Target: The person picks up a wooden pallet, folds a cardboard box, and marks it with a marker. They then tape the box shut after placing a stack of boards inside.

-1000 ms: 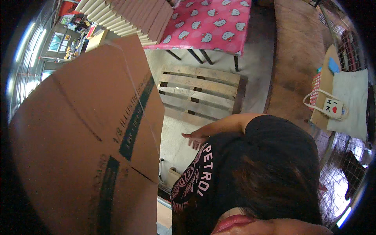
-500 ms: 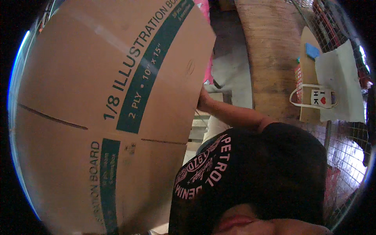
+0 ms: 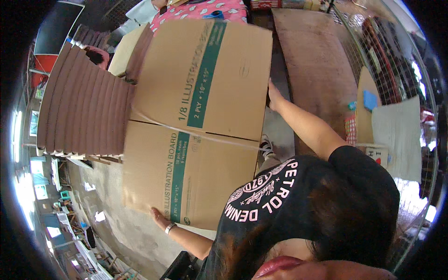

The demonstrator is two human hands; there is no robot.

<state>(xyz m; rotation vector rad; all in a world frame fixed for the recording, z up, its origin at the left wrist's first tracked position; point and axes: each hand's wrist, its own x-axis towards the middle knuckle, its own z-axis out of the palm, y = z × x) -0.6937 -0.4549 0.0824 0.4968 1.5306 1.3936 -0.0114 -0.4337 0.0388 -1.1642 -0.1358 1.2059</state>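
A large brown flattened cardboard carton [image 3: 233, 102], with green printed bands and a crease across its middle, spans the space in front of me. My right hand [image 3: 276, 96] grips its right edge, the fingers partly hidden behind the board. At the lower left edge, my left hand [image 3: 161, 219], with a watch on the wrist, is closed on the carton; some of its fingers are out of sight underneath. A thin pale strand [image 3: 205, 134] runs slantwise over the cardboard.
A tall stack of brown cardboard [image 3: 84, 102] stands to the left, touching or close beside the carton. Behind lies a pink patterned cloth [image 3: 186, 11]. On the right are a brown wooden board [image 3: 317, 74], a wire mesh fence [image 3: 373, 51] and a blue item [image 3: 370, 100].
The carton has moved down and away from me, so its far edge and the surroundings now show. My left hand has come into view on its lower edge.
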